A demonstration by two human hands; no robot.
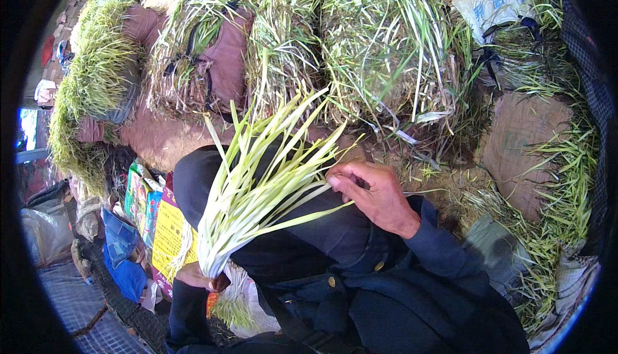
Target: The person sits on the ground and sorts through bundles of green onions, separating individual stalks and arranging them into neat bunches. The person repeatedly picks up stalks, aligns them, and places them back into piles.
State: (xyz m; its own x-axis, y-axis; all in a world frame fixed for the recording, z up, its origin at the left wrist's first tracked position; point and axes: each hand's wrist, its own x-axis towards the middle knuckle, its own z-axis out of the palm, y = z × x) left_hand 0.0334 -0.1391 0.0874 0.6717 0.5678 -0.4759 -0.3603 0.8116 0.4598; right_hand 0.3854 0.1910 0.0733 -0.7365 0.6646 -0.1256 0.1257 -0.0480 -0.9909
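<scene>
My left hand (193, 275) is closed around the white lower stems of a bunch of pale yellow-green leaves, which look like blanched garlic chives (258, 187). The leaves fan up and to the right across my dark-clothed knees. At the right side of the fan, my right hand (379, 194) has its thumb and forefinger pinched together on the end of a leaf. A few other leaf tips pass close to these fingers. Below my left hand hangs another small bunch of stems with green ends (236, 308), partly hidden by my sleeve.
Large heaps of green leaves (386, 50) lie ahead, beside a tied bundle with reddish-brown cloth (227, 59). More leaves (99, 64) are piled at left. Printed packets (169, 231) and blue cloth (123, 267) lie near my left knee. A brown board (526, 146) sits at right.
</scene>
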